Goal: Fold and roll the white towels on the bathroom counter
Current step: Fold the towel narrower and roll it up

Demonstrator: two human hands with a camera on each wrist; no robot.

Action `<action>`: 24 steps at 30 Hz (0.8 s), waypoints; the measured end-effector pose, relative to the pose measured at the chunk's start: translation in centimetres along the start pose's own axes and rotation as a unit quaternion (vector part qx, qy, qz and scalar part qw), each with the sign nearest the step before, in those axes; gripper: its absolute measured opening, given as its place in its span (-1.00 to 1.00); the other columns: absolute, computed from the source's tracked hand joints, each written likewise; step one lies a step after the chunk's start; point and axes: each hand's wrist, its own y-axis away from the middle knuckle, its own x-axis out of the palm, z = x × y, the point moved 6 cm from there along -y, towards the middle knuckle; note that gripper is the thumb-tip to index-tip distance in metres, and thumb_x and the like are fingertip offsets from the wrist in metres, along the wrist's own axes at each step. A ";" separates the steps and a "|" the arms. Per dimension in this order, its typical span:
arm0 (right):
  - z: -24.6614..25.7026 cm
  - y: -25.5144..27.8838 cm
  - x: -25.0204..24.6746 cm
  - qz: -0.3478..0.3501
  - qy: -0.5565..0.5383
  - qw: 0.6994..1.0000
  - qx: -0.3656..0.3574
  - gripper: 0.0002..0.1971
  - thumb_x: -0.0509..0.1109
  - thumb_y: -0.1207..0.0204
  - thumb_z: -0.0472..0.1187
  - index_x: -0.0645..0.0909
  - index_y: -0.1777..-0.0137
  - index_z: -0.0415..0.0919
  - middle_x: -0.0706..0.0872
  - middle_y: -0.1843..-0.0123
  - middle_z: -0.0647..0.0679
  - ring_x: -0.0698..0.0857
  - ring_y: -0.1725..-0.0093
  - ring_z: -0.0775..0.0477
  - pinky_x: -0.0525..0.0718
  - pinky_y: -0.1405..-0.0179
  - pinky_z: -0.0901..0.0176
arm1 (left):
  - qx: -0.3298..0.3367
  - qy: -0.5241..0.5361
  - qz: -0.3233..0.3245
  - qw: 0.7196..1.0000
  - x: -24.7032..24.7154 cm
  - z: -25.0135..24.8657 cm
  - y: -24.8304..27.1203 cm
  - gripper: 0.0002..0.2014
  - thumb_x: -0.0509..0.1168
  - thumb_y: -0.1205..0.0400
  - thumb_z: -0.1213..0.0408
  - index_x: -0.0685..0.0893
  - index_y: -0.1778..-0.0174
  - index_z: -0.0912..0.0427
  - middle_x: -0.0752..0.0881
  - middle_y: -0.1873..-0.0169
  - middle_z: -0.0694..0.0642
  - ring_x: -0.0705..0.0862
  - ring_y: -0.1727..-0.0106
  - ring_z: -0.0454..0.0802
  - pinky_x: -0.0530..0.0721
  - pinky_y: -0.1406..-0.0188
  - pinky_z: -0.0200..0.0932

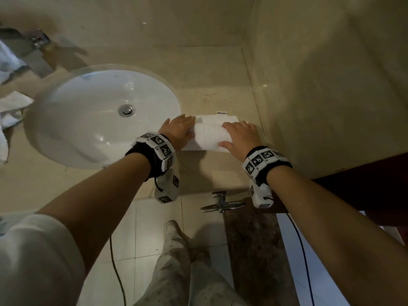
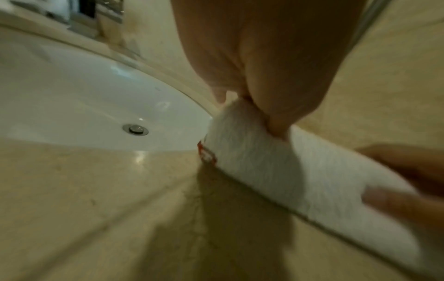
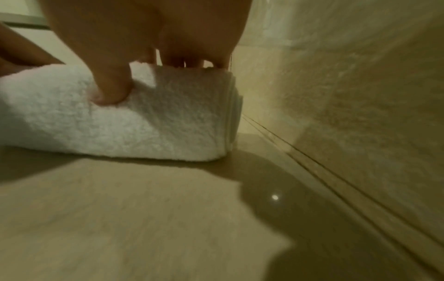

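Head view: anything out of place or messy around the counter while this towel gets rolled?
The rolled towel under both hands looks tidy. The odd spot is the far left of the counter: loose white towels lie crumpled beside the sink, unfolded. Nothing looks spilled or damaged.

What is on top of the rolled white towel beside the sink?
Both hands rest on the towel: the left hand over its sink-side end, the right hand over its wall-side end, thumb pressed into the front. A small tag shows at the far edge. The roll's inside is hidden.
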 end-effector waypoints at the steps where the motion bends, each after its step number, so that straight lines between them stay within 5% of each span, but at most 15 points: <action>1: -0.1 -0.5 -0.1 0.012 -0.003 1.000 0.006 -0.47 0.23 -0.56 0.15 0.37 -0.47 -0.07 0.56 -0.38 -0.11 0.47 -0.37 -0.19 0.34 -0.37 -0.06 | 0.013 -0.015 -0.049 0.999 -0.7 -0.3 0.1 -0.48 0.15 -0.68 0.26 0.25 -0.58 0.13 0.28 -0.57 0.18 0.21 -0.60 0.16 0.15 -0.57 0.15; 3: -0.4 -1.5 -0.3 0.032 -0.006 0.999 0.013 -0.50 0.18 -0.60 0.15 0.38 -0.46 -0.07 0.58 -0.37 -0.12 0.49 -0.35 -0.21 0.37 -0.35 -0.05 | 0.054 -0.051 -0.158 0.985 -2.0 -1.0 0.5 -0.61 0.20 -0.62 0.31 0.49 -0.39 0.20 0.49 -0.39 0.27 0.44 -0.40 0.26 0.35 -0.34 0.14; 6: -0.8 -2.8 -0.5 0.058 0.002 0.998 0.019 -0.52 0.11 -0.62 0.15 0.40 -0.45 -0.05 0.59 -0.37 -0.11 0.50 -0.35 -0.20 0.35 -0.34 -0.04 | 0.123 -0.099 -0.193 0.968 -1.9 -1.4 0.6 -0.65 0.11 -0.60 0.08 0.64 -0.08 0.24 0.67 -0.07 0.24 0.63 -0.06 0.25 0.52 -0.04 0.07; 8: -1.2 -3.8 -0.8 0.062 0.006 0.997 0.045 -0.53 0.08 -0.63 0.15 0.41 -0.44 -0.06 0.57 -0.38 -0.12 0.48 -0.36 -0.20 0.34 -0.35 -0.07 | 0.138 -0.109 -0.156 0.972 -1.8 -1.0 -0.2 -0.53 0.21 -0.56 -0.07 0.60 -0.21 0.21 0.64 -0.17 0.20 0.61 -0.19 0.21 0.50 -0.20 0.09; 11: -1.0 -5.1 -1.4 -0.008 0.025 0.997 0.067 -0.56 0.11 -0.64 0.08 0.43 -0.40 -0.14 0.52 -0.36 -0.16 0.47 -0.32 -0.22 0.39 -0.30 -0.09 | 0.108 -0.111 -0.066 0.986 -1.5 -0.1 -1.9 -0.36 0.27 -0.58 0.01 0.29 -0.56 0.14 0.42 -0.49 0.10 0.33 -0.54 0.10 0.11 -0.56 0.13; 15: -0.9 -5.2 -1.5 -0.074 -0.064 0.995 0.037 -0.56 0.23 -0.59 0.07 0.47 -0.34 -0.21 0.56 -0.30 -0.17 0.50 -0.27 -0.21 0.43 -0.24 -0.02 | 0.075 -0.115 0.005 0.991 -2.1 0.5 -4.4 -0.30 0.20 -0.63 0.02 0.06 -0.63 0.11 0.27 -0.58 0.04 0.16 -0.62 0.06 -0.01 -0.60 0.20; 19: -1.7 -5.0 -0.6 0.023 0.029 0.999 0.007 -0.10 0.44 -0.30 0.28 0.21 -0.56 -0.08 0.38 -0.52 -0.05 0.36 -0.48 -0.12 0.26 -0.45 -0.10 | 0.076 -0.130 0.058 0.987 -2.7 1.2 -6.1 -0.26 0.07 -0.67 -0.06 -0.15 -0.64 0.14 0.15 -0.63 0.07 0.12 -0.62 0.10 0.07 -0.60 0.22; 24: -2.2 -6.7 -0.1 0.079 0.029 0.993 0.078 -0.03 0.56 -0.23 0.14 0.12 -0.58 0.01 0.32 -0.54 -0.03 0.34 -0.48 -0.18 0.36 -0.42 -0.12 | 0.102 -0.125 0.032 0.986 -3.2 1.4 -7.3 -0.06 0.18 -0.52 -0.28 -0.18 -0.64 0.05 0.07 -0.63 0.11 0.06 -0.64 0.14 0.08 -0.59 0.25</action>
